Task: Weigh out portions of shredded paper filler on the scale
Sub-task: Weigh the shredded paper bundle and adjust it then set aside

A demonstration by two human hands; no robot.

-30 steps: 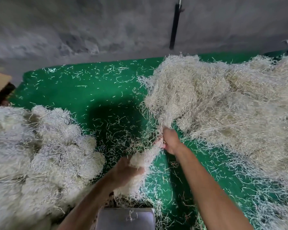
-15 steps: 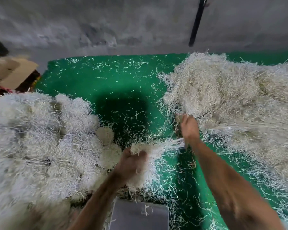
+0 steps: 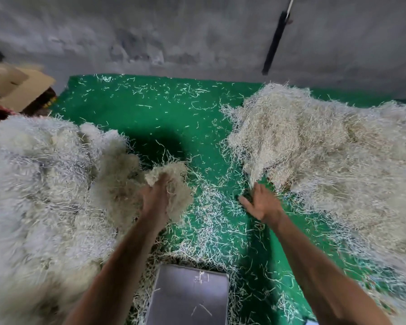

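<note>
1. Far left, I see flattened brown cardboard pieces [image 3: 17, 86] at the edge of the green felt-like surface [image 3: 155, 113], under a grey concrete wall [image 3: 174, 36].
2. Below them lies a heap of rounded, pale shredded-paper clumps [image 3: 38, 184], spreading down the left side; much of it is blurred.
3. My left hand [image 3: 156, 202] is raised at the heap's right edge, its grip clamped around a loose wad of cream shredded paper filler [image 3: 174, 184], fingers curled into it. The wad sits above the surface, just beside the heap.
4. Near the bottom centre I see the flat grey metal scale platform [image 3: 188, 299], ringed by stray shreds, with only a few strands lying on it. It is well apart from the wad in my left hand.
5. A dark shadow patch [image 3: 157, 146] falls on the surface beyond the wad.
6. My right hand [image 3: 260, 202] has its grip apart, fingers spread and relaxed, holding nothing, at the near edge of the large loose pile of beige shredded paper [image 3: 326, 156] on the right.
7. A black strap-like bar [image 3: 274, 43] hangs against the wall above that pile.
</note>
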